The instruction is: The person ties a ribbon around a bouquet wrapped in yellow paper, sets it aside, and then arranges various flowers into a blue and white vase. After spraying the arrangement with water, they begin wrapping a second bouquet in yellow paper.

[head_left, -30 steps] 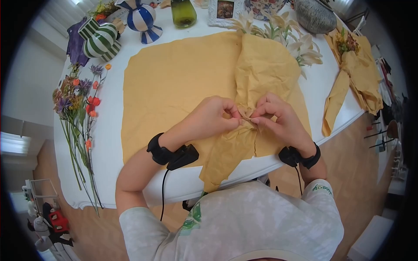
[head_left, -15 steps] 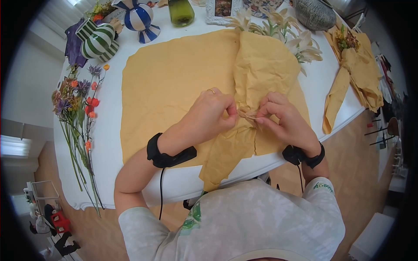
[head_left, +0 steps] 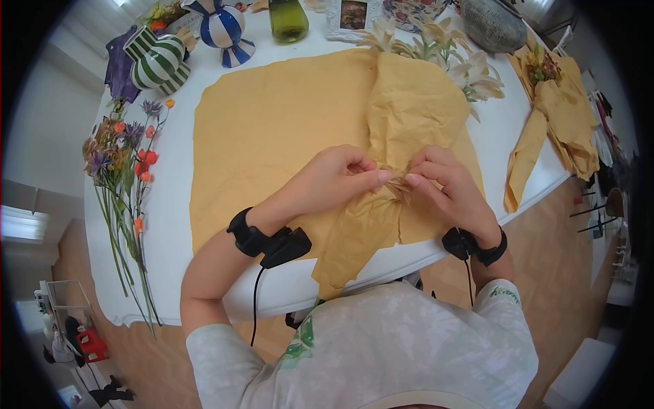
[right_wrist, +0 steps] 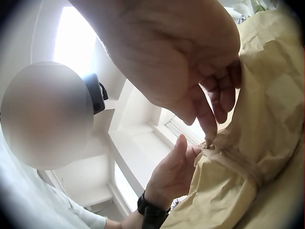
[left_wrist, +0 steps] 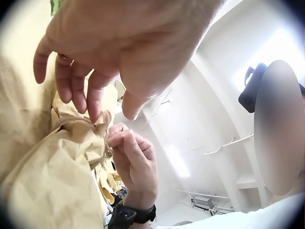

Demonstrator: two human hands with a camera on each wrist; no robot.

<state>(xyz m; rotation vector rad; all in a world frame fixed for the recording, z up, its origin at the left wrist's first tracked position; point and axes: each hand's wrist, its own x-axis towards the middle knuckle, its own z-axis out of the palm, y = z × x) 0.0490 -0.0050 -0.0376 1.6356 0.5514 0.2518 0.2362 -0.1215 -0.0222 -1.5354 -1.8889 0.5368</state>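
Note:
Yellow crumpled wrapping paper (head_left: 419,102) is gathered at a thin tan ribbon (head_left: 394,178), knotted with small loops. The left hand (head_left: 334,178) reaches the knot from the left; in the left wrist view its fingers hang loosely bent, the index tip at the ribbon (left_wrist: 71,119) and the thumb apart. The right hand (head_left: 449,184) pinches the ribbon's right side between thumb and fingertips. The right wrist view shows the right hand (right_wrist: 176,57) above the knot (right_wrist: 209,145). Below the ribbon, a paper tail (head_left: 351,252) hangs over the table edge.
A flat yellow sheet (head_left: 272,123) lies beneath. Loose flowers (head_left: 122,170) rest at left, cream lilies (head_left: 477,75) behind. Striped vases (head_left: 157,61), a green glass (head_left: 288,22) and a grey pot (head_left: 492,26) line the back. Another wrapped bundle (head_left: 565,116) lies at right.
The left hand's thumb and fingers have moved right onto the knot, covering more of it than half a second ago. The right hand has shifted slightly, staying at the ribbon.

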